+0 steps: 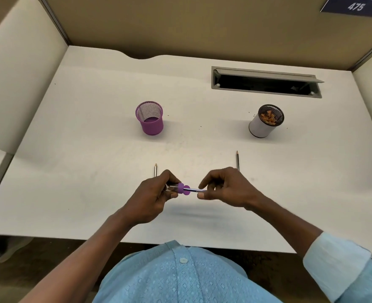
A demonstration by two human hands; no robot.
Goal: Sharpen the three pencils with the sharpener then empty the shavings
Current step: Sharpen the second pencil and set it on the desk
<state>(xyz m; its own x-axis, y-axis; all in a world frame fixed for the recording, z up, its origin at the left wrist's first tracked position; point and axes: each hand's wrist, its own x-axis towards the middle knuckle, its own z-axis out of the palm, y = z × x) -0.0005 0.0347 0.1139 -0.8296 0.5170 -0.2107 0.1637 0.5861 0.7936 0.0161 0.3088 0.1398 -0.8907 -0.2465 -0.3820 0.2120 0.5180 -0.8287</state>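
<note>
My left hand [154, 193] grips a sharpener [181, 189] with a purple cap and a clear body, held above the near part of the white desk [93, 149]. A pencil [195, 190] sticks out of its right side, pinched by my right hand [224, 189] between thumb and fingers. Two other pencils lie on the desk pointing away from me. One pencil [155, 169] shows just behind my left hand, the other pencil [237, 159] behind my right hand. Both have pointed tips.
A purple mesh cup [150, 118] stands at the middle left, with nothing visible inside. A white cup with a black mesh rim [266, 121] holds pencil shavings at the right. A few specks lie between them. A grey cable slot [266, 82] opens at the back.
</note>
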